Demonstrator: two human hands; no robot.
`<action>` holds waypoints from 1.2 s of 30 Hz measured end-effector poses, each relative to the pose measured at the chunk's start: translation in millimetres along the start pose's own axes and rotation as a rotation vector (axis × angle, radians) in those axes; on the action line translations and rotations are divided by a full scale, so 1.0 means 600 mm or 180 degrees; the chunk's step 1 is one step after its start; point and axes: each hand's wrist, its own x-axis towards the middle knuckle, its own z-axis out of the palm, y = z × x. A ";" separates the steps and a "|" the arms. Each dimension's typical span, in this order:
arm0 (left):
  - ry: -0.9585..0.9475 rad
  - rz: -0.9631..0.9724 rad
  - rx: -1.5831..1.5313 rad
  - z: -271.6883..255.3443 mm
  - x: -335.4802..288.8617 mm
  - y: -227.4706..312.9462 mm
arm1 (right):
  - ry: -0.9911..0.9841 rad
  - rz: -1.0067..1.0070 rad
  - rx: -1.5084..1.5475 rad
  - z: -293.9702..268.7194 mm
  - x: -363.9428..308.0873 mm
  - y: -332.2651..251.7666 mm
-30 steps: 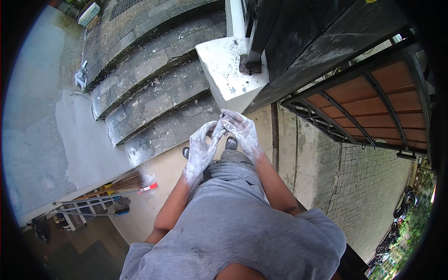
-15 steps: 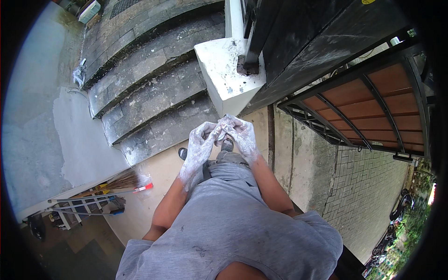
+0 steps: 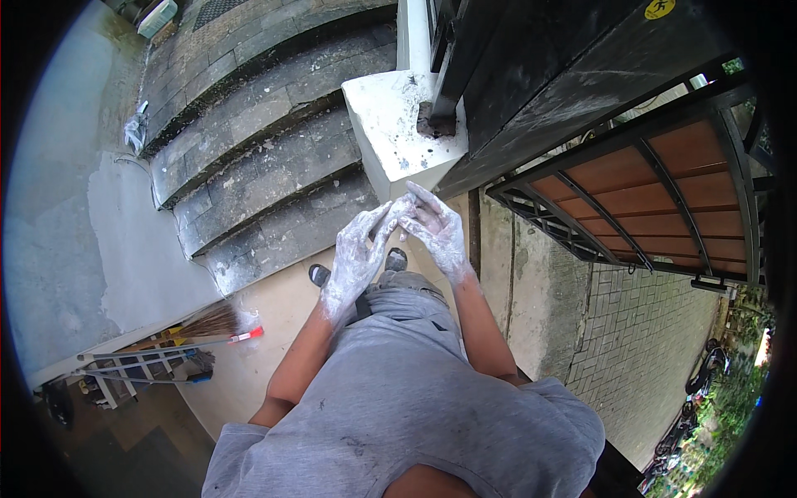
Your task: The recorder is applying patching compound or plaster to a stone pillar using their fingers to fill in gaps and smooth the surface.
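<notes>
Steps (image 3: 259, 178) are climbing beside a white pillar (image 3: 386, 112), a brown-panelled gate (image 3: 618, 195) is standing at right, and above beige floor (image 3: 241, 373) the whitened left hand (image 3: 352, 259) and right hand (image 3: 442, 241) are touching at their fingers near the pillar, whether grasping anything being impossible to tell.

The white pillar (image 3: 394, 104) obstructs passage ahead of the right hand (image 3: 444, 241). Clearance exists left of the left hand (image 3: 354, 261), toward the steps (image 3: 274, 158).
</notes>
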 end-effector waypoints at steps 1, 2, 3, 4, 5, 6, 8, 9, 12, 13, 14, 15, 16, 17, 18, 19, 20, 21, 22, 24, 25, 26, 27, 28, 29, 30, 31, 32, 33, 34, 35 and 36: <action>0.0008 0.0000 0.0000 -0.004 0.003 0.001 | -0.0147 0.0144 -0.0095 -0.014 0.005 -0.004; -0.0132 0.0113 0.0149 -0.009 0.004 0.004 | -0.0294 0.0288 -0.0188 -0.023 0.008 -0.008; -0.0271 0.0226 0.0299 -0.012 0.005 0.005 | -0.0304 0.0289 -0.0189 -0.026 0.010 -0.012; -0.0260 0.0225 0.0303 -0.010 0.004 0.000 | -0.0340 0.0357 -0.0260 -0.028 0.011 -0.016; -0.0203 0.0433 0.0394 -0.005 0.003 -0.007 | -0.0371 0.0422 -0.0330 -0.029 0.012 -0.018; -0.0143 0.0642 0.0485 -0.003 0.002 -0.012 | -0.0378 0.0420 -0.0331 -0.031 0.014 -0.018; -0.0071 0.0636 0.0445 -0.002 0.003 -0.013 | -0.0525 0.0459 -0.0427 -0.035 0.019 -0.013; -0.0007 0.0628 0.0402 -0.001 0.005 -0.012 | -0.0530 0.0454 -0.0429 -0.034 0.019 -0.009; -0.0233 -0.0086 -0.0083 -0.001 0.007 -0.004 | -0.0397 0.0198 -0.0430 -0.022 0.017 0.020; -0.0235 -0.0079 -0.0090 0.003 0.010 -0.004 | -0.0130 0.0053 -0.0173 -0.018 0.016 0.041; -0.0289 -0.0399 -0.0380 0.007 0.012 -0.008 | 0.0128 -0.0085 0.0080 -0.004 0.016 0.047; -0.0347 -0.0718 -0.0673 0.011 0.014 -0.013 | 0.0127 -0.0084 0.0069 0.006 0.013 0.049; -0.0345 -0.0717 -0.0685 0.015 0.014 -0.020 | 0.0284 -0.0046 0.0108 0.016 0.010 0.046; -0.0391 -0.0994 -0.1030 0.018 0.013 -0.028 | 0.0444 -0.0005 0.0150 0.023 0.007 0.042; -0.0437 -0.1271 -0.1376 0.022 0.012 -0.037 | 0.0528 -0.0135 -0.0242 0.017 0.008 0.051; -0.0440 -0.1275 -0.1388 0.030 0.011 -0.047 | 0.0533 -0.0131 -0.0254 0.018 0.010 0.049; -0.0383 -0.1212 -0.1806 0.040 0.012 -0.051 | 0.0809 -0.0166 -0.0622 0.020 0.013 0.044; -0.0323 -0.1145 -0.2225 0.046 0.013 -0.054 | 0.1083 -0.0201 -0.0993 0.021 0.018 0.040; -0.0558 -0.1045 -0.1776 0.049 0.014 -0.058 | 0.1077 -0.0210 -0.0096 0.007 0.034 0.045; -0.0656 -0.1048 -0.1274 0.052 0.004 -0.060 | 0.1205 -0.0109 -0.0549 -0.035 0.060 0.026; -0.0728 -0.1044 -0.0747 0.053 0.002 -0.063 | 0.1305 -0.0002 -0.0981 -0.051 0.073 0.016; -0.0965 -0.1263 -0.0756 0.048 0.010 -0.067 | 0.1353 -0.0006 -0.1011 -0.061 0.085 0.004; -0.0983 -0.1265 -0.0788 0.047 0.011 -0.079 | 0.1366 -0.0659 -0.2425 -0.063 0.097 -0.010; -0.0663 -0.0937 -0.0381 0.052 0.011 -0.098 | 0.1313 -0.1318 -0.3838 -0.064 0.108 -0.019; -0.0330 -0.0611 0.0012 0.054 0.014 -0.107 | 0.1313 -0.1306 -0.3885 -0.066 0.116 -0.024; -0.0237 -0.0860 -0.0153 0.058 0.026 -0.118 | 0.1262 -0.1378 -0.4135 -0.067 0.124 -0.028; -0.0247 -0.0873 -0.0201 0.067 0.042 -0.129 | 0.1206 -0.1446 -0.4385 -0.067 0.128 -0.031; 0.0193 -0.0763 -0.0118 0.076 0.060 -0.138 | 0.1159 -0.1393 -0.4277 -0.058 0.131 -0.037; 0.0639 -0.0656 -0.0031 0.082 0.079 -0.143 | 0.1134 -0.1371 -0.4326 -0.052 0.134 -0.038; 0.0646 -0.0693 -0.0073 0.086 0.097 -0.148 | 0.1158 -0.1390 -0.4362 -0.046 0.136 -0.036; 0.0581 -0.0732 -0.0263 0.088 0.119 -0.148 | 0.1190 -0.1409 -0.4400 -0.045 0.140 -0.032; 0.0504 -0.0772 -0.0467 0.093 0.135 -0.150 | 0.1195 -0.1866 -0.4425 -0.049 0.146 -0.021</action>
